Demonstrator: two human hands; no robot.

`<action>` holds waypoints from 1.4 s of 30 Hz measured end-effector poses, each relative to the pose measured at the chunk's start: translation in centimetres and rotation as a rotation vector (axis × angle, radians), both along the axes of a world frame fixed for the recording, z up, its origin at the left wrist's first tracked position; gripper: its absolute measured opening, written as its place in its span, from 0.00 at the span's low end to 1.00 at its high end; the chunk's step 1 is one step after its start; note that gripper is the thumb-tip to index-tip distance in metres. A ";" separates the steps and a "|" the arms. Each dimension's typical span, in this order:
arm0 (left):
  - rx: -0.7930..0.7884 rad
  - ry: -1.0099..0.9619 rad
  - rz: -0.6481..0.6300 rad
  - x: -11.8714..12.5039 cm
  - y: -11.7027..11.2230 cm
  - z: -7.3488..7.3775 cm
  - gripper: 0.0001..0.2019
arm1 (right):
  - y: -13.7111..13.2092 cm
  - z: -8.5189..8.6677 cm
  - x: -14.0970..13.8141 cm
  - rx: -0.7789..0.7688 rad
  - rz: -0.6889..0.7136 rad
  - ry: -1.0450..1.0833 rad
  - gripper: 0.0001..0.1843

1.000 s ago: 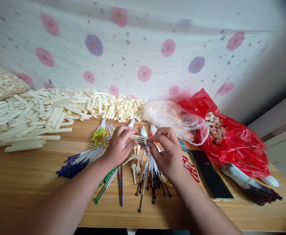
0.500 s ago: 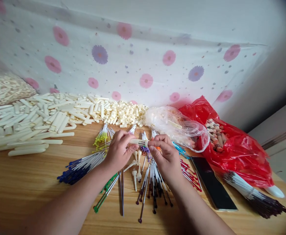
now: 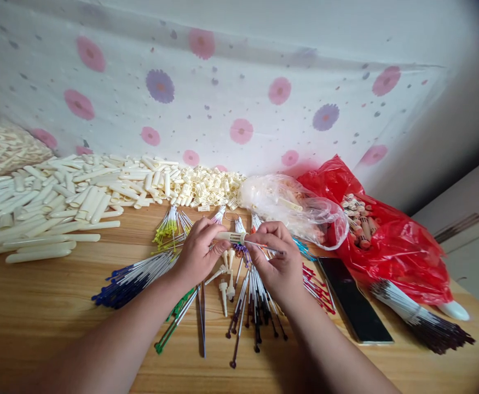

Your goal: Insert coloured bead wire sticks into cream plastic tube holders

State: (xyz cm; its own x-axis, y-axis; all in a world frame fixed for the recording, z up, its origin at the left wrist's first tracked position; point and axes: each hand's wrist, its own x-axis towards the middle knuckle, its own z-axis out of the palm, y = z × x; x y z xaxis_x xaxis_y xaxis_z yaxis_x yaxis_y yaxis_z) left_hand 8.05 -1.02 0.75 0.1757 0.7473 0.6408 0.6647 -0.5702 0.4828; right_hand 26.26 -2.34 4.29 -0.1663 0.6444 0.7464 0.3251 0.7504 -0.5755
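Observation:
My left hand [image 3: 196, 253] pinches a small cream plastic tube [image 3: 230, 237] and holds it level above the wooden table [image 3: 58, 295]. My right hand [image 3: 274, 257] meets the tube's right end with closed fingers, holding a thin wire stick [image 3: 270, 249] that points right. Under both hands lie fans of thin sticks with coloured tips: dark ones [image 3: 255, 306], blue ones [image 3: 132, 273], green ones [image 3: 177, 317], yellow ones [image 3: 167, 225] and red ones [image 3: 317, 287]. A few small cream pegs [image 3: 225, 284] lie between my hands.
A heap of cream tubes [image 3: 58, 197] and small ribbed pieces [image 3: 206, 189] fills the back left. A clear bag [image 3: 292, 208], a red bag with brown pieces [image 3: 391, 241], a dark phone [image 3: 354, 301] and a bound stick bundle [image 3: 420, 320] lie right. Flowered cloth [image 3: 223, 93] hangs behind.
Both hands stay at the tube. A thin wire stick now shows in my right hand's fingers, pointing right. The view has shifted slightly.

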 end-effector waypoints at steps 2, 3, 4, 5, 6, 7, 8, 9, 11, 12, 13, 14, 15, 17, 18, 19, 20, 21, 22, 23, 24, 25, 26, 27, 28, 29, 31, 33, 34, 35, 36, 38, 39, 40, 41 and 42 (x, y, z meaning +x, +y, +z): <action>-0.013 0.001 0.001 0.0 0.1 -0.1 0.17 | 0.0 0.0 0.0 -0.012 0.016 -0.009 0.06; -0.018 0.001 0.004 0.0 0.1 0.0 0.16 | 0.0 0.0 0.1 -0.020 0.026 -0.010 0.06; -0.022 0.002 0.009 0.0 0.1 0.0 0.16 | 0.0 0.0 0.1 -0.029 0.038 -0.008 0.06; -0.025 0.003 0.013 0.0 0.1 0.0 0.16 | 0.0 0.0 0.1 -0.041 0.049 -0.006 0.07; -0.028 0.004 0.014 0.0 0.1 0.1 0.16 | -0.1 0.0 0.2 -0.049 0.054 -0.003 0.08; -0.031 0.002 0.013 -0.1 0.1 0.1 0.16 | 0.0 0.0 0.3 -0.056 0.048 0.000 0.07; -0.037 -0.006 0.009 -0.1 0.1 0.0 0.16 | 0.0 0.0 0.4 -0.058 0.035 0.010 0.06; -0.048 -0.027 0.002 -0.1 0.2 0.0 0.16 | 0.1 0.0 0.5 -0.055 0.013 0.032 0.06; -0.104 -0.122 -0.029 -0.1 0.3 -0.2 0.16 | 0.4 0.0 0.7 -0.050 -0.046 0.116 0.08; -0.153 -0.200 -0.054 -0.1 0.4 -0.3 0.17 | 0.6 -0.1 0.8 -0.058 -0.067 0.166 0.08; -0.211 -0.290 -0.080 0.0 0.4 -0.3 0.17 | 0.8 -0.2 0.8 -0.079 -0.072 0.205 0.08; -0.270 -0.383 -0.100 0.1 0.3 -0.3 0.17 | 1.0 -0.4 0.7 -0.110 -0.059 0.226 0.08; -0.327 -0.464 -0.114 0.3 0.2 -0.3 0.17 | 1.1 -0.7 0.5 -0.152 -0.031 0.229 0.08; -0.430 -0.563 -0.139 0.7 -0.1 0.0 0.16 | 1.3 -1.4 -0.2 -0.249 0.059 0.206 0.08; -0.475 -0.585 -0.149 0.9 -0.3 0.2 0.16 | 1.3 -1.9 -0.7 -0.296 0.103 0.198 0.09; -0.516 -0.599 -0.163 1.1 -0.5 0.4 0.15 | 1.3 -2.3 -1.1 -0.339 0.140 0.200 0.09; -0.553 -0.610 -0.179 1.2 -0.6 0.6 0.13 | 1.4 -2.7 -1.5 -0.376 0.168 0.211 0.10; -0.583 -0.615 -0.192 1.4 -0.7 0.8 0.12 | 1.4 -3.1 -1.8 -0.408 0.188 0.226 0.10; -0.602 -0.618 -0.198 1.5 -0.8 1.0 0.10 | 1.5 -3.3 -2.0 -0.430 0.200 0.253 0.10; -0.611 -0.615 -0.203 1.5 -0.9 1.1 0.09 | 1.6 -3.5 -2.0 -0.448 0.206 0.293 0.09; -0.615 -0.609 -0.211 1.5 -0.9 1.2 0.08 | 1.8 -3.5 -1.9 -0.463 0.210 0.339 0.09; -0.618 -0.604 -0.216 1.5 -0.9 1.2 0.07 | 2.0 -3.3 -1.8 -0.477 0.214 0.390 0.08; -0.625 -0.603 -0.222 1.4 -0.9 1.2 0.07 | 2.2 -3.1 -1.5 -0.495 0.219 0.444 0.07; -0.635 -0.610 -0.230 1.4 -0.9 1.2 0.06 | 2.4 -2.8 -1.2 -0.522 0.225 0.498 0.07; -0.644 -0.622 -0.238 1.4 -0.9 1.1 0.06 | 2.6 -2.5 -0.9 -0.560 0.230 0.548 0.07; -0.653 -0.635 -0.249 1.4 -0.9 1.1 0.06 | 2.7 -2.1 -0.7 -0.602 0.232 0.589 0.08; -0.658 -0.653 -0.270 1.4 -0.9 1.0 0.08 | 2.8 -1.5 -0.3 -0.681 0.232 0.648 0.08; -0.647 -0.644 -0.288 1.3 -0.9 1.0 0.08 | 2.7 -1.0 -0.1 -0.733 0.245 0.664 0.08; -0.642 -0.622 -0.292 1.3 -0.8 0.9 0.08 | 2.6 -0.9 0.0 -0.748 0.257 0.660 0.09; -0.633 -0.594 -0.294 1.2 -0.8 0.8 0.08 | 2.6 -0.9 0.0 -0.759 0.271 0.659 0.09; -0.619 -0.563 -0.294 1.2 -0.7 0.7 0.09 | 2.6 -0.9 -0.1 -0.764 0.283 0.665 0.10; -0.587 -0.507 -0.298 1.0 -0.6 0.4 0.09 | 2.7 -1.0 -0.1 -0.743 0.290 0.692 0.13; -0.573 -0.491 -0.301 0.9 -0.5 0.2 0.09 | 2.8 -1.1 -0.1 -0.720 0.284 0.701 0.13; -0.560 -0.485 -0.298 0.8 -0.4 0.1 0.09 | 2.8 -1.1 0.0 -0.691 0.275 0.698 0.12; -0.542 -0.486 -0.286 0.8 -0.3 -0.1 0.09 | 2.8 -1.0 0.1 -0.652 0.261 0.681 0.11; -0.513 -0.487 -0.263 0.7 -0.2 -0.1 0.09 | 2.6 -0.8 0.3 -0.596 0.237 0.655 0.08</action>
